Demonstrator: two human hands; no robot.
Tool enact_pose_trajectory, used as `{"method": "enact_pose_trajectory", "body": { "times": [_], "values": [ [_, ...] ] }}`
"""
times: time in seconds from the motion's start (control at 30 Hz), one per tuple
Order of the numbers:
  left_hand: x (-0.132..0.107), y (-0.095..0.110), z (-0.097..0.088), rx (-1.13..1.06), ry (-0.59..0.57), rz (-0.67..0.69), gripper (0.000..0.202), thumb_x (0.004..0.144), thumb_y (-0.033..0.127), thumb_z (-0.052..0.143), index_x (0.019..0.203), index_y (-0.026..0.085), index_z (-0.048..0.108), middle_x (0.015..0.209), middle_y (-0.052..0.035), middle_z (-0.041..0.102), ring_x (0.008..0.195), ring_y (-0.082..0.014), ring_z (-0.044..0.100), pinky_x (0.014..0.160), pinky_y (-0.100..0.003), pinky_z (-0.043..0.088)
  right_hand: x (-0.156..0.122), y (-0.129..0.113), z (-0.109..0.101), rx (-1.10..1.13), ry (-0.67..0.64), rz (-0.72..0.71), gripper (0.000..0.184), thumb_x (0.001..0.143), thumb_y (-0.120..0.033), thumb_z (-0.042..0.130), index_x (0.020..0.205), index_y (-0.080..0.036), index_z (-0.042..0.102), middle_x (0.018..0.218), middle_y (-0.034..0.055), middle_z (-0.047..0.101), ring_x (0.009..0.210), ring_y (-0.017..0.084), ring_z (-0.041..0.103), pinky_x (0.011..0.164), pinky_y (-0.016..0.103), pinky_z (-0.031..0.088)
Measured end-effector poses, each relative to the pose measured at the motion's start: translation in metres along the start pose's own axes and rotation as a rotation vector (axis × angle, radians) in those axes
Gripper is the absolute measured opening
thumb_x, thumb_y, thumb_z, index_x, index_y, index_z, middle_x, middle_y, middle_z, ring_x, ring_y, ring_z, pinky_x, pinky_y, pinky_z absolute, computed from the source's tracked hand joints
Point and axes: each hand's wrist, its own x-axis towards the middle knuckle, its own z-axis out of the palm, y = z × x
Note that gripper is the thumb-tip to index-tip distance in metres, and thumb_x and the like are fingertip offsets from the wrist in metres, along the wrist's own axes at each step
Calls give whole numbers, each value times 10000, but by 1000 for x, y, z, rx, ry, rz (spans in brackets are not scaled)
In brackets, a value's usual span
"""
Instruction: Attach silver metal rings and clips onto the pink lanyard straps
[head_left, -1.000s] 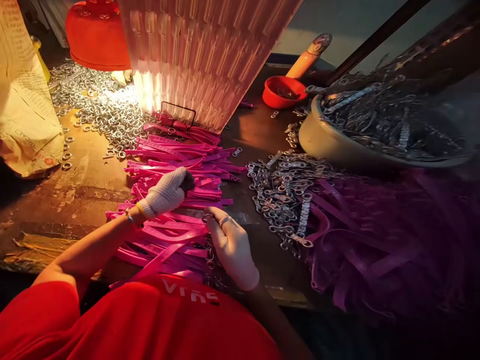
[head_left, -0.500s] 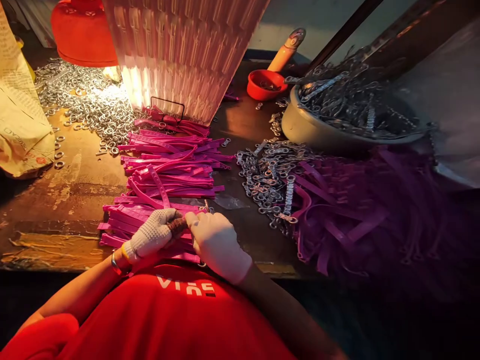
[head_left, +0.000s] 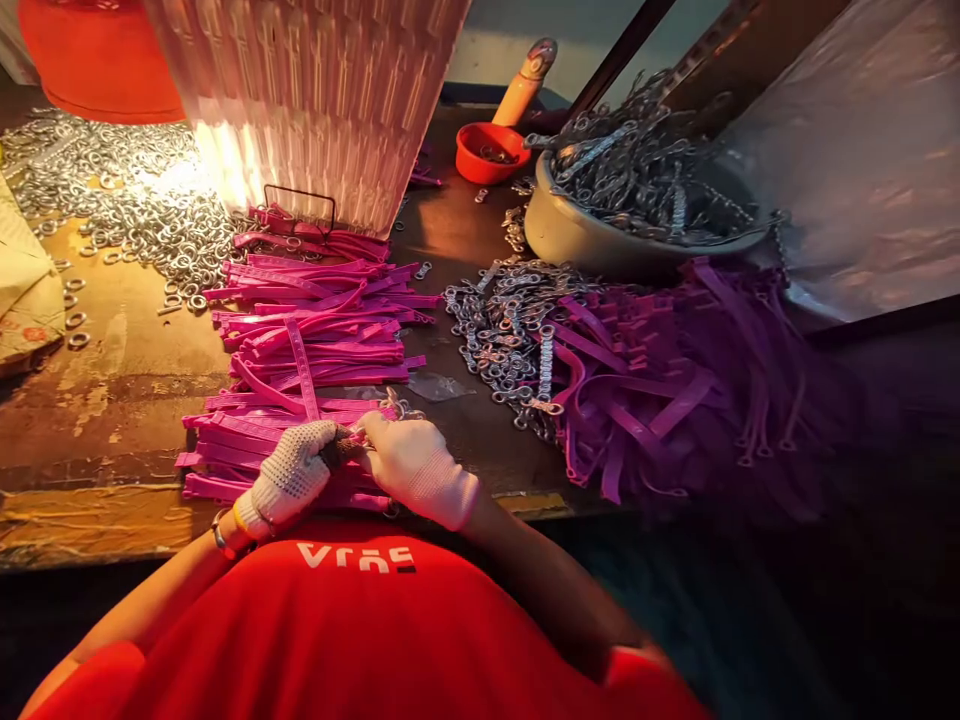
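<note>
Straps (head_left: 315, 330), pink ones, lay stacked on the worktop (head_left: 112, 400) just ahead of the person, and both gloved hands had drawn back from that pile to its near edge, close to the red shirt. A second before, the left hand had rested higher on the stack and the right had been out to its side; since then they had met, and the whole scene sat further left in view.

The left hand (head_left: 289, 480), in a dotted knit glove, was clenched round a dark stubby tool (head_left: 337, 450), knuckles up, wrist bent inward. The right hand (head_left: 416, 465), in a plain pale glove, pressed against it from the other side, fingers (head_left: 375, 432) curled over a strap end and a small metal clip (head_left: 397, 405); I could not tell how firmly it gripped. Both hands rested on the nearest straps.

Loose rings (head_left: 142, 215) spread over the worktop at far left, beside a tall ribbed pink bundle (head_left: 315, 100). Right of the straps lay a heap of metal clips (head_left: 502, 325), touching a tangle of purple straps (head_left: 675, 380). Behind those stood a bowl (head_left: 570, 240) heaped with more clips, and a small red scoop (head_left: 487, 150). Nothing lay between the hands and the pile.
</note>
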Motion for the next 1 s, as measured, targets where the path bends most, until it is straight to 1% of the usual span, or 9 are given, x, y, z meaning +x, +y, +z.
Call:
{"method": "enact_pose_trajectory", "body": {
  "times": [0.23, 0.37, 0.5, 0.57, 0.7, 0.77, 0.83, 0.9, 1.0],
  "values": [
    [12, 4, 1, 144, -129, 5, 231, 870, 116, 461, 845, 135, 690, 837, -68, 725, 768, -196, 644, 692, -277, 464, 5, 7, 19, -121, 65, -186, 289, 966, -349, 521, 1037, -91, 630, 817, 160, 727, 752, 275, 714, 556, 319, 305],
    [22, 13, -39, 134, -231, 100, 273, 797, 94, 490, 898, 161, 735, 869, -57, 746, 751, -192, 651, 705, -279, 494, 4, 14, 16, -104, 125, -191, 330, 1010, -387, 474, 997, -107, 649, 776, 137, 717, 734, 263, 696, 568, 316, 288],
    [13, 0, -94, 234, -18, 66, 210, 802, 230, 572, 874, 237, 769, 822, -28, 747, 712, -191, 630, 700, -289, 518, -5, 39, 0, 52, 101, -157, 305, 988, -438, 586, 955, -151, 685, 764, 65, 719, 736, 210, 670, 610, 303, 321],
    [4, -8, -106, 229, 119, -1, 214, 799, 302, 637, 959, 274, 777, 947, -20, 762, 834, -211, 659, 751, -295, 537, -4, 62, -10, 185, 67, -192, 265, 962, -454, 646, 901, -205, 712, 817, 16, 729, 777, 172, 661, 646, 277, 357],
    [-3, -2, -86, -200, 226, -285, 382, 835, 522, 699, 1078, 231, 745, 894, -57, 734, 628, -143, 567, 530, -224, 459, 29, 122, -17, 162, 279, 179, 274, 1012, -404, 564, 958, -185, 719, 943, 69, 733, 894, 194, 648, 756, 281, 400],
    [4, 10, -67, -562, 117, -484, 539, 849, 657, 641, 1108, 193, 730, 806, -70, 704, 501, -98, 443, 415, -201, 332, 59, 147, -11, 46, 368, 416, 275, 1012, -332, 537, 1049, -101, 682, 995, 177, 718, 943, 262, 645, 772, 327, 394],
    [15, 20, -53, -883, -24, -618, 661, 821, 735, 619, 1134, 161, 721, 886, -117, 714, 544, -107, 501, 405, -186, 315, 88, 162, -1, -90, 380, 567, 255, 991, -260, 536, 1129, -71, 636, 1027, 226, 703, 966, 299, 647, 761, 342, 385],
    [24, 26, -46, -1068, -119, -685, 621, 804, 668, 684, 1125, 138, 724, 992, -155, 716, 658, -144, 601, 441, -183, 377, 109, 168, 10, -172, 372, 651, 256, 986, -186, 495, 1194, -75, 594, 1047, 231, 697, 968, 301, 656, 743, 336, 382],
    [25, 26, -40, -1090, -86, -682, 439, 775, 358, 799, 1139, 125, 720, 997, -137, 710, 716, -135, 633, 535, -179, 461, 118, 172, 20, -136, 375, 699, 283, 983, -167, 478, 1230, -60, 567, 1052, 240, 693, 947, 301, 668, 726, 332, 386]
  ]
}}
